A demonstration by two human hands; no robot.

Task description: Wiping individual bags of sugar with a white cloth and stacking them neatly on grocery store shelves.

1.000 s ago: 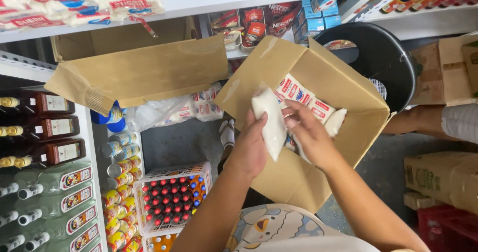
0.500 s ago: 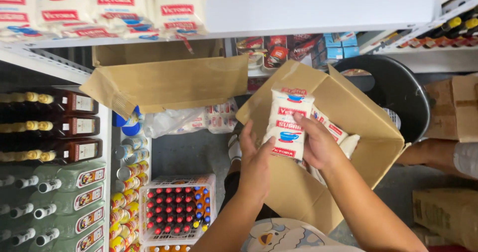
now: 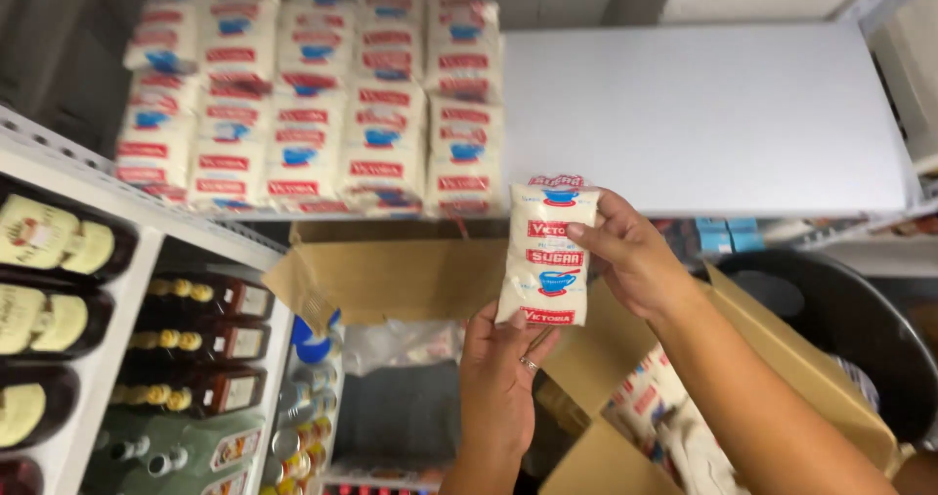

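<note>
Both hands grip one white sugar packet (image 3: 547, 253) upright just before the white shelf's (image 3: 703, 114) front edge — left hand (image 3: 500, 378) pinching its bottom, right hand (image 3: 630, 256) clamping its side — with stacked packets (image 3: 313, 104) already filling the shelf's left end and more in the cardboard box (image 3: 772, 378) below.

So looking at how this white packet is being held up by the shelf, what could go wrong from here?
The white packet is pinched only at its edges by the left hand and right hand, so it might slip and drop toward the open cardboard box below. The stacked packets on the white shelf look loosely piled, so a nudge could topple some off the front edge.
</note>
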